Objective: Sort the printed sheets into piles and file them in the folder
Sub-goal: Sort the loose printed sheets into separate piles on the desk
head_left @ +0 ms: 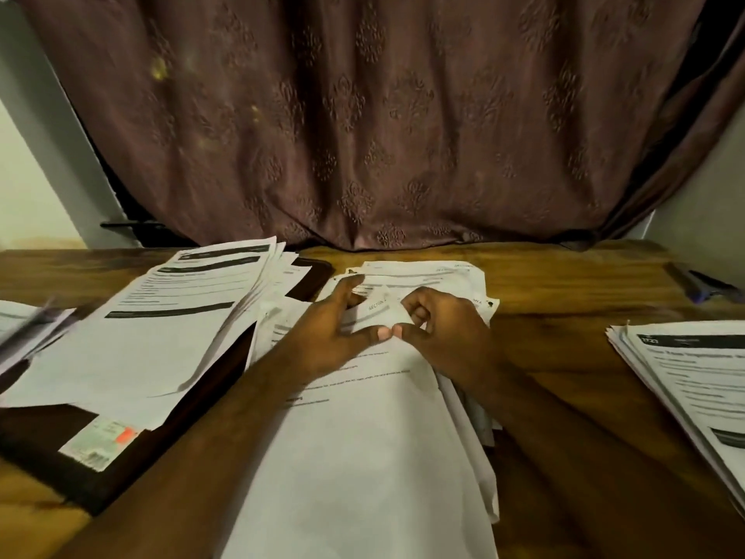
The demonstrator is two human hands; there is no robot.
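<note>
A loose pile of printed sheets [363,457] lies in the middle of the wooden table. My left hand [326,336] rests flat on it with fingers spread and straight. My right hand [439,336] sits beside it with fingers curled, pinching a raised fold of the top sheet [389,302]. The two thumbs touch. A second pile of printed sheets [161,328] lies on the open dark folder [100,474] at the left. A third pile [693,381] sits at the right edge.
A brown patterned curtain [363,115] hangs behind the wooden table [564,284]. A pen [709,288] lies at the far right. More sheets [24,328] are blurred at the far left. The folder bears a white label [100,441].
</note>
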